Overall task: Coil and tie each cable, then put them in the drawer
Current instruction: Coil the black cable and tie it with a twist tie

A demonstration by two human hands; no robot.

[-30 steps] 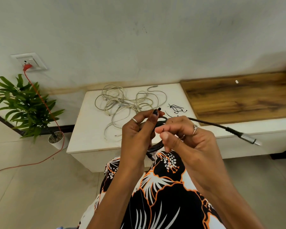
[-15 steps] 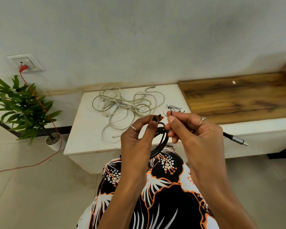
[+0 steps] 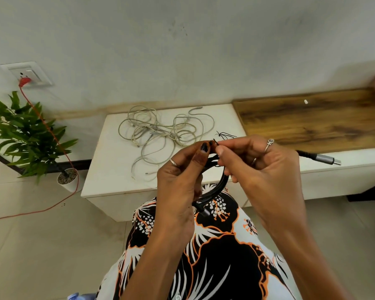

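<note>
Since the earlier frame the silver plug end of the black braided cable (image 3: 217,187) has swung out toward 3 o'clock, and the hands have closed in on the top of the coil.

Head view: the left hand (image 3: 180,180) grips the small coil, thumb pressed at 12 o'clock. The right hand (image 3: 260,167) pinches a thin black wire tie (image 3: 215,142) there, the two hands touching. The tangled grey cables (image 3: 160,133) and spare black ties (image 3: 225,135) lie on the white cabinet top (image 3: 108,169) at 11 o'clock. No drawer shows.

Likely risk: the tie slips from the pinch, the coil springs loose, and the free plug (image 3: 325,159) drags loops out.
</note>
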